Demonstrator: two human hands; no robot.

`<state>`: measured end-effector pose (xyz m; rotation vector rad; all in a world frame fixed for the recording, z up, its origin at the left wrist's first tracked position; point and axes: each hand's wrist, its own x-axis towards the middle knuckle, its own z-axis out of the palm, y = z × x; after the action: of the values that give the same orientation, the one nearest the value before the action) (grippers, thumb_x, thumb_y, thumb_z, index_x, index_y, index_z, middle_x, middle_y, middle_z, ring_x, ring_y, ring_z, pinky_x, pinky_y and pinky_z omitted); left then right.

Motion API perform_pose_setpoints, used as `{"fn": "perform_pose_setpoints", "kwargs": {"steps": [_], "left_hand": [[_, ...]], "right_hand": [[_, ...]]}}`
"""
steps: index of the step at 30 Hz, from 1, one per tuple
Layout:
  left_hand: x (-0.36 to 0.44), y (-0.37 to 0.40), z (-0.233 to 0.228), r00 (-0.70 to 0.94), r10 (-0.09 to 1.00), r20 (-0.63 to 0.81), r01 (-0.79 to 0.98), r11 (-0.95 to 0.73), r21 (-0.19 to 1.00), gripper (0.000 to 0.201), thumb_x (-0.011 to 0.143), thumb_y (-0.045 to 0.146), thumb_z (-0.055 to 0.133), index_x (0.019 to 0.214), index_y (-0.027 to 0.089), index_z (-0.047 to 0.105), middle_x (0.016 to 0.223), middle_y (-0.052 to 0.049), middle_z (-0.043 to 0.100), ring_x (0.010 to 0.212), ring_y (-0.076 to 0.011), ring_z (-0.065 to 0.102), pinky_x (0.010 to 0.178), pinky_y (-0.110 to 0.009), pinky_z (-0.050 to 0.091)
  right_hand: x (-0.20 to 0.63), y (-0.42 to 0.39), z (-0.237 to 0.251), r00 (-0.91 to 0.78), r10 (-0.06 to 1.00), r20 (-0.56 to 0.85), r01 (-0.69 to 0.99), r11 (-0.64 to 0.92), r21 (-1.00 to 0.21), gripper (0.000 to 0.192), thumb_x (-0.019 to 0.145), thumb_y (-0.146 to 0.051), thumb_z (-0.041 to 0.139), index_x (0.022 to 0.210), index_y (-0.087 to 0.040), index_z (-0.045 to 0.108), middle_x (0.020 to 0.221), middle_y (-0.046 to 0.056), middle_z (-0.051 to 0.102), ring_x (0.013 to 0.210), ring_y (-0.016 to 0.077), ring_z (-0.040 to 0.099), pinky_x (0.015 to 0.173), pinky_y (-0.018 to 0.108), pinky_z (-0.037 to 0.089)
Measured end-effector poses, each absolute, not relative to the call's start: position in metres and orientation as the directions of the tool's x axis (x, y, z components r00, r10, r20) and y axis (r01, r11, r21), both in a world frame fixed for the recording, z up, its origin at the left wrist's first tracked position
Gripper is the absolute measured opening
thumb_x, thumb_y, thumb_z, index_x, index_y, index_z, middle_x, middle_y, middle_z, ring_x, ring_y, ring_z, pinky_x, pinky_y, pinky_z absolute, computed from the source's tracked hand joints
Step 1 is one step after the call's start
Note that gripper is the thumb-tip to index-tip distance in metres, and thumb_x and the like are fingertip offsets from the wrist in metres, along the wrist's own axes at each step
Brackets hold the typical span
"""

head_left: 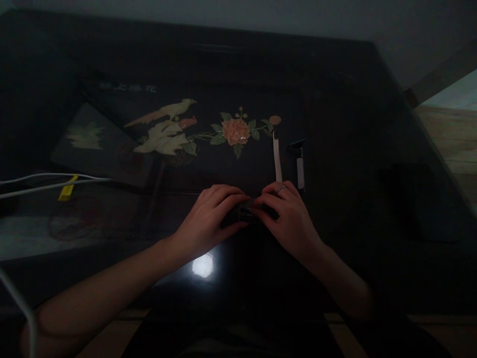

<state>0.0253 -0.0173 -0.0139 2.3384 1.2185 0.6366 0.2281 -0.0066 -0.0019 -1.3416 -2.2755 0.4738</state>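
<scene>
- Head view was very dim; a dark glossy table [335, 124] with bird-and-flower inlay [208, 132] filled the frame.
- Left hand [208, 219] and right hand [288, 219] met at table centre, fingers curled onto one small dark object [248, 213] pinched between them, resting on or just above the tabletop.
- Object was mostly hidden by fingers; couldn't tell what it was. Both hands gripped it, neither released.
- Step, as I judged it: two-handed fiddling with that piece, probably fitting or opening it. Next move would call for fine fingertip control and better light.
- Count: two hands, one held object, one pale strip [277, 159] and one dark-capped pale piece [300, 166] lying side by side just beyond the right hand.
- One ring [280, 188] on the right hand.
- Two white cables [44, 181] at left, one yellow tag [67, 191] on them.
</scene>
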Motion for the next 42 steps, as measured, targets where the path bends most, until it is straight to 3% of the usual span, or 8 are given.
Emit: {"fn": "perform_pose_setpoints", "kwargs": {"steps": [8,13,19,25,42], "left_hand": [[0.016,-0.013,-0.007,0.571,0.754,0.326,0.567,-0.649,0.508,0.022,0.090,0.024,0.061,0.111,0.018,0.062,0.119,-0.011,0.064,0.111,-0.0219,0.060,0.092,-0.037,0.052],[0.014,-0.014,-0.012,0.628,0.688,0.364,0.557,-0.724,0.406,0.029,0.089,0.029,0.064,0.115,0.017,0.062,0.116,-0.012,0.066,0.110,-0.0236,0.061,0.092,-0.039,0.052],[0.015,-0.016,-0.013,0.664,0.643,0.383,0.574,-0.766,0.291,0.034,0.089,0.030,0.064,0.121,0.018,0.062,0.117,-0.012,0.066,0.112,-0.0252,0.059,0.093,-0.041,0.051],[0.015,-0.016,-0.012,0.685,0.640,0.347,0.594,-0.767,0.243,0.037,0.089,0.030,0.062,0.125,0.020,0.062,0.121,-0.012,0.064,0.114,-0.0264,0.056,0.094,-0.043,0.051],[0.017,-0.014,-0.009,0.709,0.648,0.277,0.623,-0.760,0.185,0.034,0.090,0.032,0.062,0.121,0.021,0.066,0.121,-0.012,0.065,0.115,-0.0277,0.055,0.093,-0.044,0.050]], "right_hand": [[0.235,-0.004,0.003,-0.395,0.883,0.254,0.723,0.469,-0.507,0.008,0.086,-0.017,0.064,0.086,-0.020,0.072,0.093,0.008,0.063,0.092,0.0246,0.055,0.081,0.040,0.046],[0.245,-0.003,0.012,-0.417,0.869,0.265,0.717,0.494,-0.492,0.010,0.085,-0.017,0.066,0.093,-0.020,0.073,0.094,0.007,0.063,0.092,0.0234,0.057,0.084,0.039,0.047],[0.247,-0.009,0.014,-0.551,0.823,0.136,0.764,0.563,-0.316,0.037,0.080,-0.026,0.075,0.115,-0.020,0.069,0.109,0.010,0.064,0.101,0.0281,0.056,0.087,0.043,0.046],[0.241,-0.013,0.010,-0.559,0.819,0.130,0.791,0.574,-0.213,0.058,0.074,-0.035,0.080,0.126,-0.016,0.063,0.111,0.012,0.064,0.102,0.0296,0.055,0.085,0.043,0.047],[0.238,-0.013,0.007,-0.537,0.834,0.128,0.800,0.551,-0.238,0.047,0.079,-0.031,0.077,0.121,-0.016,0.066,0.108,0.012,0.064,0.099,0.0285,0.055,0.082,0.042,0.046]]}}
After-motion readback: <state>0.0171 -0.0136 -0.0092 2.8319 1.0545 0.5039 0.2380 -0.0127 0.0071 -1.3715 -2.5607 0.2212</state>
